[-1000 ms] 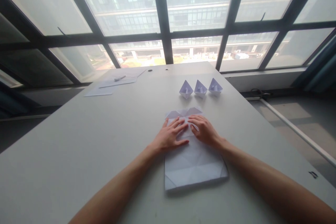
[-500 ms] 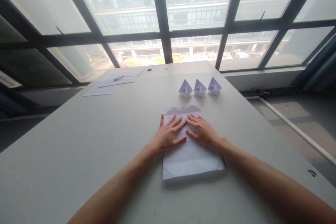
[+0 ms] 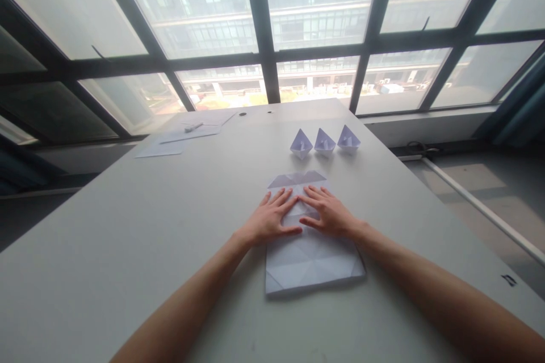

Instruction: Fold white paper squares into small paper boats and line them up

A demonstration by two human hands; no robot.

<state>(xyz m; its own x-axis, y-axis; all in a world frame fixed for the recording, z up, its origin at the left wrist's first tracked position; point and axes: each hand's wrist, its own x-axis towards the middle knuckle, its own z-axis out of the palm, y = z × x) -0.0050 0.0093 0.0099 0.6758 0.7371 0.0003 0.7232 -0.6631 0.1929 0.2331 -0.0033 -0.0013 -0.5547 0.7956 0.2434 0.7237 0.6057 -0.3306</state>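
A white sheet of paper (image 3: pixel 313 264) with many creases lies on the white table in front of me, its far corners folded at a slant. My left hand (image 3: pixel 271 217) rests flat on the paper's left side with the fingers spread. On the right side my right hand (image 3: pixel 326 212) presses down, also with spread fingers. The two index fingertips nearly meet over the middle of the sheet. Both palms cover part of the folds beneath them. Beyond the far edge stand three folded paper boats (image 3: pixel 325 144) in a row.
Several flat white papers (image 3: pixel 170 147) lie at the table's far left, with a small white object (image 3: pixel 193 127) on top. The white table (image 3: pixel 128 238) reaches to a large window with dark frames (image 3: pixel 272 76). A dark mark (image 3: pixel 508 280) shows near the right edge.
My left hand has shifted slightly to the left and down on the paper. The right hand stays almost in place, and the sheet has barely moved.
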